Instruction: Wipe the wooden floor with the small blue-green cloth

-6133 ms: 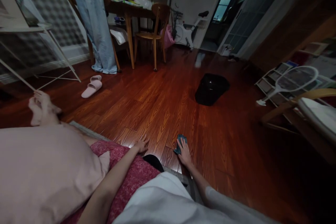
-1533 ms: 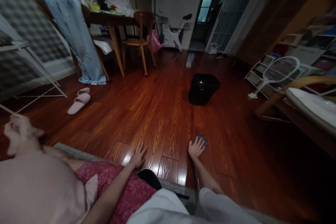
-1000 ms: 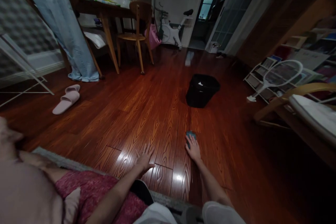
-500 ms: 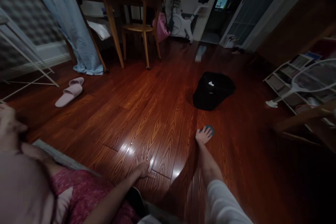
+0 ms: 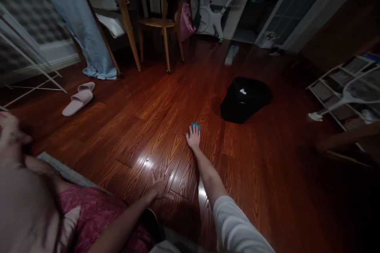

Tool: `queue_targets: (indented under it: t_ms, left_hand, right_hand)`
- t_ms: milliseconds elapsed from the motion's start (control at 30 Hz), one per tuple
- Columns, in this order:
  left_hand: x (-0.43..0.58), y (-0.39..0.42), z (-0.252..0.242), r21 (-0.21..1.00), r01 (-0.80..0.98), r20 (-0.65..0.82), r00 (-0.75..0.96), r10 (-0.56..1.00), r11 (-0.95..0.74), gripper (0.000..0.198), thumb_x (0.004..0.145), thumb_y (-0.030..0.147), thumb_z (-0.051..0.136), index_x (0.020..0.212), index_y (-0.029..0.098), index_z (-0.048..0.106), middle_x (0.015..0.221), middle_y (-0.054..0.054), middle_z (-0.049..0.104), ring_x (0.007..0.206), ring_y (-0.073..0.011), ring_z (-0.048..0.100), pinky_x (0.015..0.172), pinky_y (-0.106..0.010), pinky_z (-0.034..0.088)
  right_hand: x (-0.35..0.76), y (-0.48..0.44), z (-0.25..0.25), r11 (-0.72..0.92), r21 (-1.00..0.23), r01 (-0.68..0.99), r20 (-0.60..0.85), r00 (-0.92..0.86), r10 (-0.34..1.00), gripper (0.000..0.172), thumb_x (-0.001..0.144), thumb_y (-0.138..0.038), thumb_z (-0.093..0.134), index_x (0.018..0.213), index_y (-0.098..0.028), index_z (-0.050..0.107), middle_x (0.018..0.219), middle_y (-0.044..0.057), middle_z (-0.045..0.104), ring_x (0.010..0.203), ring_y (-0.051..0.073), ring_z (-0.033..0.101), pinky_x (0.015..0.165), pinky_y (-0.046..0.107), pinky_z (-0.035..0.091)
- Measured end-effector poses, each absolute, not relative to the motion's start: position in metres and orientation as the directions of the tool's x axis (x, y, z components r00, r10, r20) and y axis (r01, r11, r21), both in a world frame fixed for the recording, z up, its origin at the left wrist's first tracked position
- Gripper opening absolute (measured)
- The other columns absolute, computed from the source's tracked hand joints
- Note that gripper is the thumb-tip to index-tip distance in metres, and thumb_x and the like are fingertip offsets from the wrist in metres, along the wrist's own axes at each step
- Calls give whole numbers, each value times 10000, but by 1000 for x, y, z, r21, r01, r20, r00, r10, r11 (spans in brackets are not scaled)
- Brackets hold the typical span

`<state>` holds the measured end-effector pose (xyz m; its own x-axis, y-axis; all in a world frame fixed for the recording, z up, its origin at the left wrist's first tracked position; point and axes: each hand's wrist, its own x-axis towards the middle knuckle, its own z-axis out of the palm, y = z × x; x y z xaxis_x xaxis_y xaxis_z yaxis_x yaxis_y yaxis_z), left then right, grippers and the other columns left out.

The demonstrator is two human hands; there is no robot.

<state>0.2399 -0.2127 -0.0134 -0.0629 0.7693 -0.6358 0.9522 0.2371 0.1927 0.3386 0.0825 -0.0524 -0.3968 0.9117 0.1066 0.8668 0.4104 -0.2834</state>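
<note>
No brand, label or writing reads clearly anywhere in this dim room. Our right hand [image 5: 193, 139] lies palm down on the wooden floor [image 5: 142, 126], arm stretched well forward, fingers spread over a small blue-green cloth [image 5: 195, 126] that shows just past the fingertips; we press it flat rather than grip it. Half a second ago that hand and cloth sat further to the right, nearer the black bin [image 5: 245, 99]; now they have swept left across the boards (the bin itself has not shifted on the floor). Our left hand [image 5: 159, 185] is planted flat on the floor close to our body, fingers splayed, holding nothing, much where it was before. Off to the left lie pink slippers [image 5: 78, 99], and beyond them stand a wooden chair [image 5: 158, 23] and hanging blue cloth [image 5: 86, 27].
</note>
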Motion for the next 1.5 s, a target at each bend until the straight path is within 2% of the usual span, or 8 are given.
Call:
queue_targets:
  t_ms: [200,533,700,900,1100,1200,1333,1500]
  left_hand:
    - [240,-210,-15,240,937,-633,-46,773,252,1432,516,793,765,1621,249,34,1690,-167,-17,1471,-544,-156,1070,-815,-96]
    - [237,-206,-36,355,916,-511,21,859,188,1487,474,860,730,1596,287,-60,1678,-121,-136,1438,-523,-257,1012,-829,-188]
    - [232,-212,-41,396,900,-456,22,890,181,1432,502,863,721,1607,304,1,1685,-94,-110,1465,-470,-239,1079,-749,-207]
    - [220,-220,-30,435,896,-370,84,925,92,1362,576,870,677,1616,286,18,1673,-121,-127,1503,-425,-174,1098,-729,-200]
    - [211,-222,-28,420,904,-363,90,928,77,1273,609,833,691,1619,305,123,1688,-117,-36,1528,-403,-84,1148,-700,-134]
    - [208,-223,-29,397,915,-377,93,922,70,1220,639,777,709,1616,304,154,1688,-118,-18,1537,-390,-29,1169,-694,-67]
    - [204,-227,-21,363,930,-410,102,907,59,1164,665,665,738,1614,310,165,1688,-100,-22,1541,-370,-2,1186,-677,-10]
    - [200,-239,0,319,945,-508,111,854,67,1154,657,467,779,1617,272,170,1690,-95,-36,1548,-314,-10,1226,-585,45]
  right_hand:
    - [320,26,-47,553,-273,788,140,-536,833,599,995,-387,381,1564,-199,359,1658,91,296,1532,254,179,1226,467,143]
    - [380,-29,-47,722,-160,673,202,-694,691,559,979,-334,382,1533,-265,424,1636,40,354,1519,214,259,1218,434,226]
    - [446,-41,-62,585,-158,796,256,-539,803,574,971,-342,338,1532,-255,428,1607,67,404,1511,230,281,1190,466,279]
    - [527,-67,-81,329,-265,907,357,-224,907,642,958,-459,249,1540,-249,420,1588,105,421,1491,301,324,1164,556,298]
    - [543,-106,-92,96,-301,949,395,32,918,693,928,-486,218,1541,-241,429,1552,161,457,1463,371,360,1106,635,334]
    - [523,-129,-90,15,-277,961,405,102,909,704,935,-447,192,1514,-155,467,1540,203,462,1465,375,354,1111,624,332]
    - [484,-161,-82,18,-224,974,319,56,946,670,944,-382,221,1498,-109,479,1581,187,410,1501,342,292,1158,570,295]
    - [452,-201,-73,241,-215,946,193,-201,960,605,949,-352,331,1514,-180,466,1611,121,380,1515,288,281,1205,524,242]
